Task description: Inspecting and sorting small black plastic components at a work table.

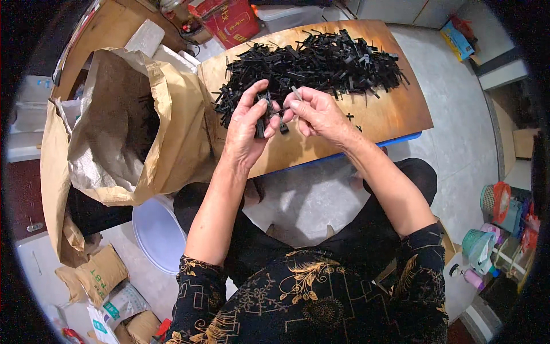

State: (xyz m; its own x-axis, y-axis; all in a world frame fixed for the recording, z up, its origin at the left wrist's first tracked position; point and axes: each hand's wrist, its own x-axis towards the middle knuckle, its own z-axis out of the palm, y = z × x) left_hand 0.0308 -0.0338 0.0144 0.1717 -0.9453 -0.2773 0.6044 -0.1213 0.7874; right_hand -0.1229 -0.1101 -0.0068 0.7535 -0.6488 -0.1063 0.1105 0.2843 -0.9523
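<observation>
My left hand (245, 129) is closed round a few small black plastic parts (260, 125), held above the near left side of the wooden board. Close beside it, my right hand (321, 114) pinches a thin, flat, light-grey strip (295, 92) that looks like a small blade; its exact kind is unclear. The fingertips of both hands nearly meet at a black part between them. Just beyond my hands, a long heap of black plastic parts (321, 63) covers the far side of the board. A few loose black pieces (350, 117) lie right of my right hand.
The wooden board (395, 114) has a blue edge beneath it. At the left stands a large paper sack (183, 114), its mouth wide. Below it sits a white bucket (154, 235). A red box (229, 23) is behind the board. Baskets and bottles (478, 246) stand at the right.
</observation>
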